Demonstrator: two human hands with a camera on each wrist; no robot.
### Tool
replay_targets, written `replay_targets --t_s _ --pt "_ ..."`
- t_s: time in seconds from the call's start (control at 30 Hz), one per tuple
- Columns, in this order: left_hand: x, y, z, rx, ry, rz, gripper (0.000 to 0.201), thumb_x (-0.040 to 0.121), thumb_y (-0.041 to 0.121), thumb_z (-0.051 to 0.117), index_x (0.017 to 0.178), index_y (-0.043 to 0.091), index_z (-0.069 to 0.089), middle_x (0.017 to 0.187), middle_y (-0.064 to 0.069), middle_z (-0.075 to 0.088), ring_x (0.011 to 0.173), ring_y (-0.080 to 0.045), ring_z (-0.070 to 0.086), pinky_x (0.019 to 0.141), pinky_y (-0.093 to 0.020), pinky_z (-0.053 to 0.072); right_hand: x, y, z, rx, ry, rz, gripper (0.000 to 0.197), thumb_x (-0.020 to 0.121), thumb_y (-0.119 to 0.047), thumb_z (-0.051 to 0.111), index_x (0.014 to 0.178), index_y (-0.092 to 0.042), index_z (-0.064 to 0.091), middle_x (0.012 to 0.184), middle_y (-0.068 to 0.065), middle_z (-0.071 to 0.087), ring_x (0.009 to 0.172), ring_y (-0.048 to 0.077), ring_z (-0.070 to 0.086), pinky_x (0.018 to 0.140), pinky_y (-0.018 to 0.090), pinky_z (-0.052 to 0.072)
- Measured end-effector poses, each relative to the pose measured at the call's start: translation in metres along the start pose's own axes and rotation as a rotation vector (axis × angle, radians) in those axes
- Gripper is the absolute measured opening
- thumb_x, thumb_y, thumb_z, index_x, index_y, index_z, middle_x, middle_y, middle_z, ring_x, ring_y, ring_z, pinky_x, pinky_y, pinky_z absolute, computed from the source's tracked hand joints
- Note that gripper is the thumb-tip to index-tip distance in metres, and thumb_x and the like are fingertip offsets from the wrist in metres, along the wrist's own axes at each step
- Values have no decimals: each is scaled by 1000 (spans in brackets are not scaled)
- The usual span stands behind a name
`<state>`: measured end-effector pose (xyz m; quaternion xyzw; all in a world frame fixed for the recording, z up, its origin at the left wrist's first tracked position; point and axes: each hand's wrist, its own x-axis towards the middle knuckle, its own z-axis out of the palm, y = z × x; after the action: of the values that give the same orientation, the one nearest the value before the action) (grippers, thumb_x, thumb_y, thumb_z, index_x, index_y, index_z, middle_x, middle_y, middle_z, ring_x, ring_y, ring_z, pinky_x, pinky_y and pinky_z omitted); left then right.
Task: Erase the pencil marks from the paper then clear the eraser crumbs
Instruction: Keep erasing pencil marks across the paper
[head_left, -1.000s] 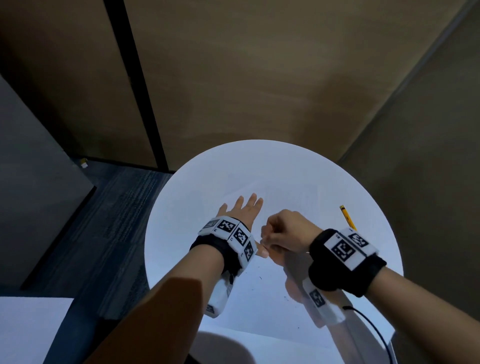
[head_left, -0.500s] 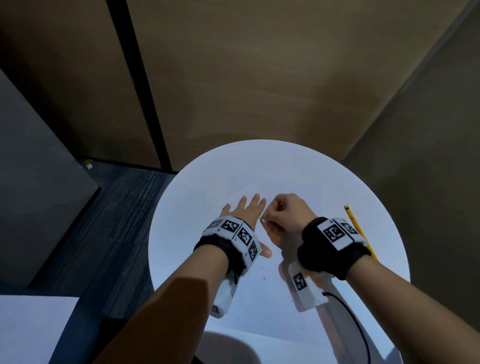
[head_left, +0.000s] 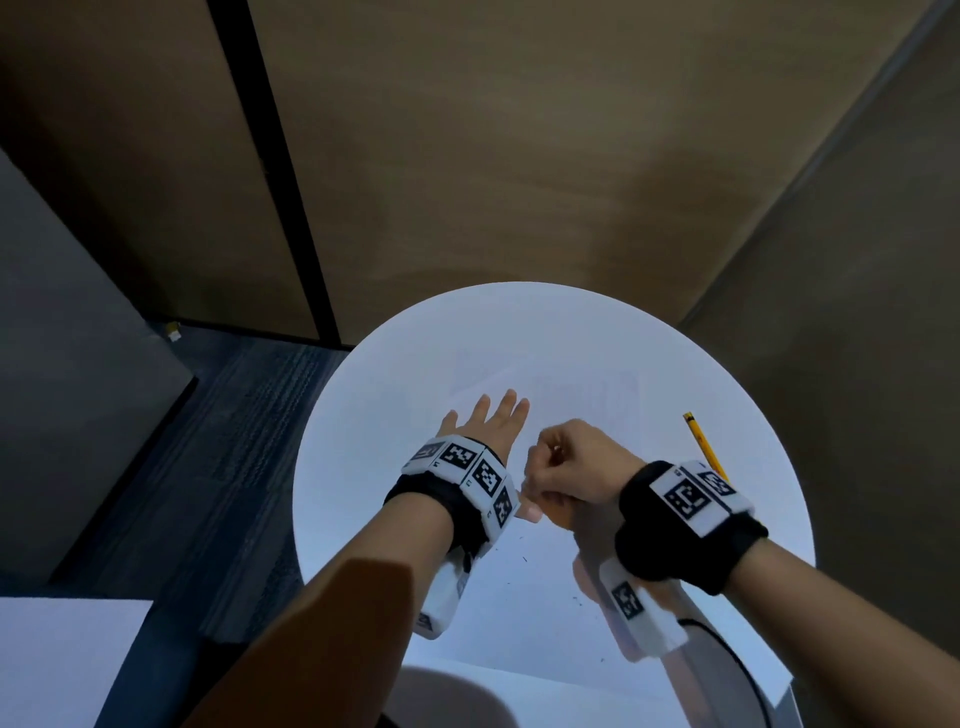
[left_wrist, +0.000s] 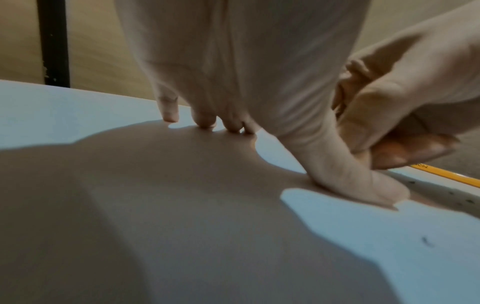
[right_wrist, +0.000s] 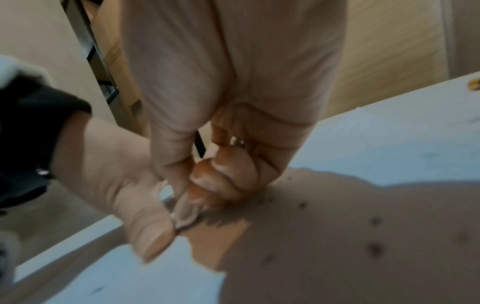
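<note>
Showing only from right wrist: eraser (right_wrist: 185, 214).

The paper (head_left: 545, 597) is a white sheet lying flat on the round table, its near edge close to the table's near rim and faint grey pencil marks (head_left: 597, 395) showing toward its far right. Small dark eraser crumbs (head_left: 524, 560) lie scattered over the near middle of the sheet, a few more to the near right. The eraser (right_wrist: 185, 214), small, pale and blurred, touches the paper near its middle
</note>
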<state>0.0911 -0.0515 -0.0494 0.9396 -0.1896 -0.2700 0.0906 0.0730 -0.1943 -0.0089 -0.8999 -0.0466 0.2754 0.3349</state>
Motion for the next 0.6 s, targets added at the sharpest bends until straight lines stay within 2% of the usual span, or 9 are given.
replay_targets --t_s 0.07,0.2,0.23,0.27,0.33,0.4,0.43,0.53,0.6 --pt "-1 0 -1 4 -9 3 128 67 63 72 148 25 -19 157 5 -22 146 -23 -14 115 -48 -4 -3 4 -8 -3 -101 18 14 73 -8 72 65 -12 61 53 -9 62 49 0 56 57 20 45" --pt "-2 1 -2 16 -11 -1 127 68 62 72 148 25 -19 156 6 -23 145 -22 -15 115 -47 -4 11 8 -19 -29 233 9 13 78 -12 67 69 -12 59 64 -5 61 64 9 58 61 21 45" --pt "-2 1 -2 15 -11 -2 127 68 62 72 148 25 -19 156 6 -23 145 -22 -15 115 -47 -4 10 8 -16 -10 269 -1 11 80 -12 66 71 -11 60 65 -5 61 65 10 58 62 22 45" --pt "-2 1 -1 15 -11 -2 128 67 62 72 148 25 -20 156 6 -23 145 -22 -15 115 -47 -4 8 8 -12 4 248 -14 10 81 -12 65 72 -10 60 64 -6 60 63 8 58 62 22 45" --pt "-1 1 -1 19 -10 -4 130 66 63 73 148 25 -20 156 6 -23 145 -23 -15 115 -47 -4 -1 9 -4 10 84 -46 9 80 -10 66 73 -10 60 55 -10 60 51 -2 55 58 21 44" --pt "0 0 -1 20 -13 -7 130 65 63 73 148 26 -21 156 6 -23 145 -23 -14 115 -48 -3 -8 8 -6 -19 -92 -49 8 79 -9 68 73 -9 62 47 -13 59 44 -4 54 53 16 43" --pt "0 0 -1 17 -18 -8 131 65 63 73 148 26 -21 156 6 -23 145 -23 -15 115 -48 -3 -8 7 -9 -51 -112 -48 8 79 -9 67 73 -9 63 47 -14 59 45 -4 54 53 15 42" --pt "-1 0 -2 12 -24 -11 131 65 63 74 147 26 -21 156 6 -23 145 -22 -15 115 -48 -3 4 2 -13 -122 83 -54 11 81 -10 63 71 -12 59 68 -4 64 64 7 57 61 19 45" --pt "-2 3 -4 19 -35 -14 131 65 63 73 148 26 -21 156 6 -23 145 -22 -15 115 -48 -3 8 -1 -6 -89 203 -63 12 82 -13 62 72 -13 56 81 4 67 73 13 57 59 17 43"
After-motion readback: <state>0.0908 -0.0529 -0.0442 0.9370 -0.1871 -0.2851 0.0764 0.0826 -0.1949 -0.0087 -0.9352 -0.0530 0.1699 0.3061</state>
